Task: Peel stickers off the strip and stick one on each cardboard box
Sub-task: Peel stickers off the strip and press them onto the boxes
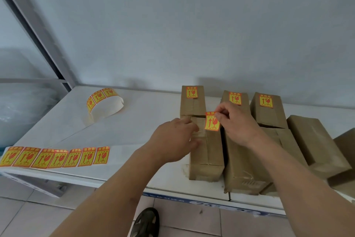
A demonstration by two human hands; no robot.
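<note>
Several brown cardboard boxes lie on a white table (146, 113). Three back boxes carry yellow and red stickers: the left one (192, 102), the middle one (226, 98) and the right one (266, 112). My right hand (237, 123) pinches the top edge of a loose sticker (212, 121) over the far end of the front left box (207, 152). My left hand (176, 138) rests against that box's left side, fingers curled on its top. The sticker strip (55, 157) lies at the table's left front and curls up to a roll end (103, 100) at the back.
A bare box (318, 144) lies at the right, with another box corner (345, 140) at the frame edge. A white wall rises behind the table. A grey metal post (38, 31) stands at the left. My shoe (146, 221) is on the tiled floor below.
</note>
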